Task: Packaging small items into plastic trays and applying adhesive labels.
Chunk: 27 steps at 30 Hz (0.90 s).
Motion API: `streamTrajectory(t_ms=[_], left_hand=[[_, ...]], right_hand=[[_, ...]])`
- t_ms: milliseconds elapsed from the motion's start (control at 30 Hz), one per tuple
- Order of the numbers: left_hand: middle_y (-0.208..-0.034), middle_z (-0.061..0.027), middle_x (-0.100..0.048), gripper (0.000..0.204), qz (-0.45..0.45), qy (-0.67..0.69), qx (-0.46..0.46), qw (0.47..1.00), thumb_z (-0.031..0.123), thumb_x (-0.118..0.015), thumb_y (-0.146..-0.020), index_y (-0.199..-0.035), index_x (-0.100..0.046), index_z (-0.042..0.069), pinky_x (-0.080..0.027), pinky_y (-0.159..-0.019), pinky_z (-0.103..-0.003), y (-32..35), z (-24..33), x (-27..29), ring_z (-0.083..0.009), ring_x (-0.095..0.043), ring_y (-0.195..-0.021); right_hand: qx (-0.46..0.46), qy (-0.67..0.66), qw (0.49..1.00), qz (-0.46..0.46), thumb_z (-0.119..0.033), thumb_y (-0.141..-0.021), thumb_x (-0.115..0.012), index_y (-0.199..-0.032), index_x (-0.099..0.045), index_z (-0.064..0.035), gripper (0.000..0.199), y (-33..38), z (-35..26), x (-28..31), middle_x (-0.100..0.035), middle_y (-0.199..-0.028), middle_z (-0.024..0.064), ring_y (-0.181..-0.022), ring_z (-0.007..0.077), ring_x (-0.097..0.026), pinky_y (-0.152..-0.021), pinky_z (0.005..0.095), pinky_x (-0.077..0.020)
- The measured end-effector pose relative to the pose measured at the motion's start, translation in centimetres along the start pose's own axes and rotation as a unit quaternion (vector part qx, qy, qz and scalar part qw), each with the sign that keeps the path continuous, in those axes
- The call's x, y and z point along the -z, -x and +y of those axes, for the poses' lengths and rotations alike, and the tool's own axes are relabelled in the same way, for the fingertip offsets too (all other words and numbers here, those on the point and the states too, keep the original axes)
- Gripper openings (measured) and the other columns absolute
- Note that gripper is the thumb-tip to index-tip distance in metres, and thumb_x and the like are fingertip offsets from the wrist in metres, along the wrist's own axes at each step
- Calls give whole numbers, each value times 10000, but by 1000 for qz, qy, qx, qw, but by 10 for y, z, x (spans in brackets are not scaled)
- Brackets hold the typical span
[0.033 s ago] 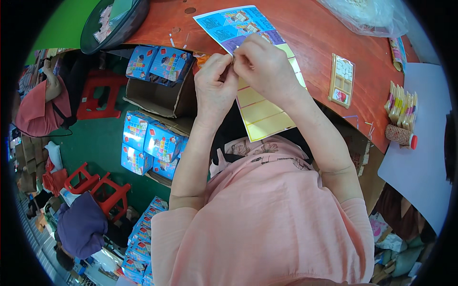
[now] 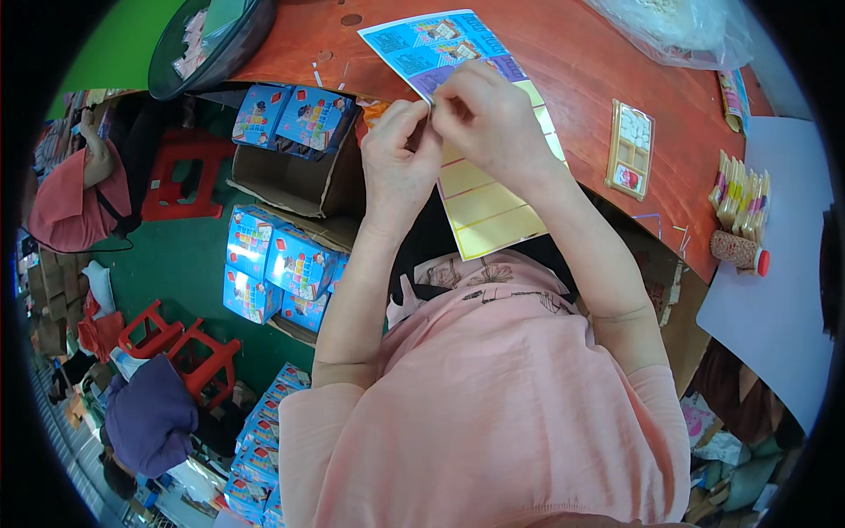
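A long printed sheet (image 2: 493, 211) reaches from the table over its near edge, blue and purple at the far end and divided into pale yellow panels below. Both hands meet at its left edge. My left hand (image 2: 396, 158) is closed, thumb and forefinger pinched together at that edge. Closed too, my right hand (image 2: 484, 114) lies across the sheet, its fingertips bent in against the left ones. The exact spot of the pinch is hidden by the fingers. To the right lies a small tan compartment tray (image 2: 631, 150) holding white pieces and a red-and-white item.
Blue printed boxes (image 2: 312, 114) sit in a cardboard carton on the left, others stacked below. A dark basin (image 2: 246, 40) and a clear plastic bag (image 2: 678, 35) stand far on the red table (image 2: 581, 88). Bundled sticks (image 2: 741, 194) and a red-capped jar (image 2: 739, 253) are right.
Both hands and the sheet have shifted very slightly; the fingers stay pinched together at the sheet's edge.
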<state>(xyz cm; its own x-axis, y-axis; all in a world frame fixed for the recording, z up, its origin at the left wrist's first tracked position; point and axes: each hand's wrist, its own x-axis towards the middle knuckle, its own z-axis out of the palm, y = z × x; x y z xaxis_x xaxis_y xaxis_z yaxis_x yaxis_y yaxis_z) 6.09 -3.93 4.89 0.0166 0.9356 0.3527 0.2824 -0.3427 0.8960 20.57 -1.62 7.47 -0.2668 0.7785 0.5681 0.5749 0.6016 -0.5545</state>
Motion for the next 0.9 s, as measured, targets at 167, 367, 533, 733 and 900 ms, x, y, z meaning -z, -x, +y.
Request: streamTrajectory(t_ms=[167,367,533,733,900], left_hand=[[-705,-16,-608,125,20,143,201,969,54,-639,-923,-931,-662,-68,-440,-585,-258,-5,-12,-7,-87,-560,-632],[-655,-70,-676,240,82,51,244,965,139,-672,-853,-778,-684,-89,-474,-594,-279,-50,-40,-15,-79,-592,-630],[-676,-159,-695,279,58,-149,236,959,179,-660,-790,-763,-693,-96,-509,-615,-360,-113,-50,1,-232,-652,-599],[-900,-186,-722,282,144,-535,-96,827,223,-678,-853,-954,-724,-36,-546,-731,-428,-130,-58,8,-390,-667,-749],[-1069,-87,-685,288,-109,126,117,979,170,-610,-990,-1166,-645,-55,-495,-852,-275,-56,69,-44,-136,-617,-970]], right_hand=[[-181,-144,973,-12,-60,-876,-656,-921,-649,12,86,3,11,-5,-636,-798,47,-714,135,-644,-612,263,-501],[-366,-412,809,205,-159,-944,-615,-1029,-644,16,196,-12,47,33,-619,-834,33,-715,120,-602,-655,284,-497],[-304,-419,770,373,-165,-949,-633,-1009,-627,3,179,6,71,125,-597,-787,36,-637,126,-566,-558,269,-473],[-215,-198,856,426,-90,-942,-645,-1023,-637,14,132,32,10,170,-627,-905,48,-764,126,-583,-657,278,-486],[32,199,942,267,31,-771,-722,-989,-626,-27,245,38,-7,122,-629,-946,109,-824,264,-611,-726,347,-502]])
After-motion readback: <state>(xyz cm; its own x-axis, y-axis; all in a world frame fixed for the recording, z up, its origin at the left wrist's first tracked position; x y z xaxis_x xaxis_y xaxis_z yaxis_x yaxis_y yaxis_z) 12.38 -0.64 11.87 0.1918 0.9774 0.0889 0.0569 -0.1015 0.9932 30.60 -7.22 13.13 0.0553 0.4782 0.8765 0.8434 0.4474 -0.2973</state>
